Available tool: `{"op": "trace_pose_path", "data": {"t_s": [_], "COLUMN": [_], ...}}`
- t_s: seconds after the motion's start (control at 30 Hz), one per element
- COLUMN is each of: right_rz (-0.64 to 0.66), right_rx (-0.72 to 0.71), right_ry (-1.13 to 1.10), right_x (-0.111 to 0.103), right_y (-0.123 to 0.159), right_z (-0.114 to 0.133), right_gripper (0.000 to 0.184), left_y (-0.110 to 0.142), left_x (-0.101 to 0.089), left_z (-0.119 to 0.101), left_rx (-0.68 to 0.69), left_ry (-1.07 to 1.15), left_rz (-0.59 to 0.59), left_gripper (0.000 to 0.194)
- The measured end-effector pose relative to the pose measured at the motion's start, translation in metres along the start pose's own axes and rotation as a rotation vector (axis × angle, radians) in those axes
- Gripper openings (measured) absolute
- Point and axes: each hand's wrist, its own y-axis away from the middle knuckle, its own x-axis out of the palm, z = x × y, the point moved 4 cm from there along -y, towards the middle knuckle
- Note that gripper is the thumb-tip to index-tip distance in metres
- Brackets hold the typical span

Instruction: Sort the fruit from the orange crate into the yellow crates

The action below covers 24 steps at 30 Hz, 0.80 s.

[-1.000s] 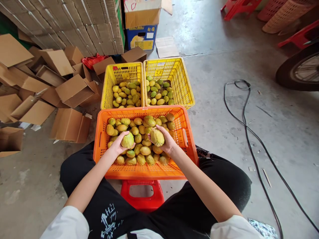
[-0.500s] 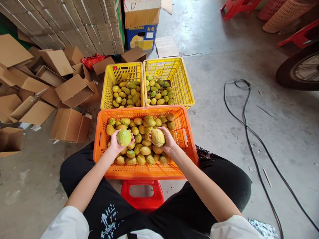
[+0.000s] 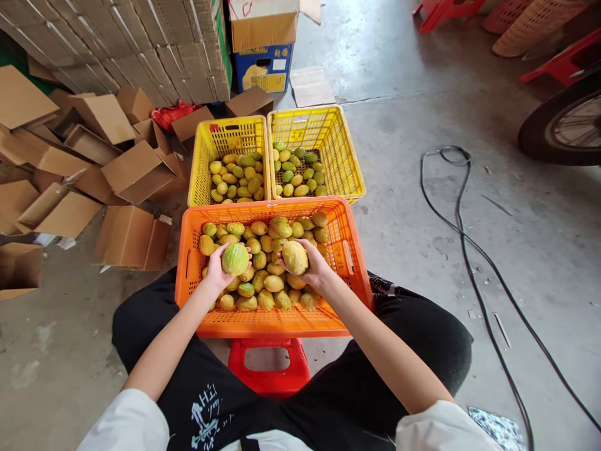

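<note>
- Left hand (image 3: 216,269): fingers curled around green fruit (image 3: 235,259), above orange crate (image 3: 272,329).
- Right hand (image 3: 316,268): fingers cradling yellow fruit (image 3: 295,257), also above it.
- A loose hold could let either roll out, bruising the pile (image 3: 273,284) below.

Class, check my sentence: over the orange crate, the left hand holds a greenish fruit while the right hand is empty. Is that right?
Not quite: the right hand isn't empty. The head view shows it holding a yellowish fruit. The rest stands: over the orange crate, the left hand holds a greenish fruit.
</note>
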Motion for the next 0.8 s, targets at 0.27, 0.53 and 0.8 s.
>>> {"op": "trace_pose_path", "data": {"t_s": [0.27, 0.53, 0.8], "right_rz": [-0.087, -0.090, -0.056], "right_rx": [-0.141, -0.100, -0.030], "right_ry": [0.144, 0.094, 0.072], "right_x": [0.012, 0.011, 0.011], "right_y": [0.011, 0.010, 0.007], "right_z": [0.003, 0.002, 0.005], "right_gripper": [0.018, 0.012, 0.020], "left_y": [-0.006, -0.003, 0.005], "left_x": [-0.008, -0.012, 0.000], "left_z": [0.004, -0.006, -0.011], "left_rx": [0.116, 0.061, -0.010], "left_ry": [-0.231, -0.127, 0.030], "left_rz": [-0.064, -0.226, -0.176], "left_gripper": [0.019, 0.011, 0.028]}}
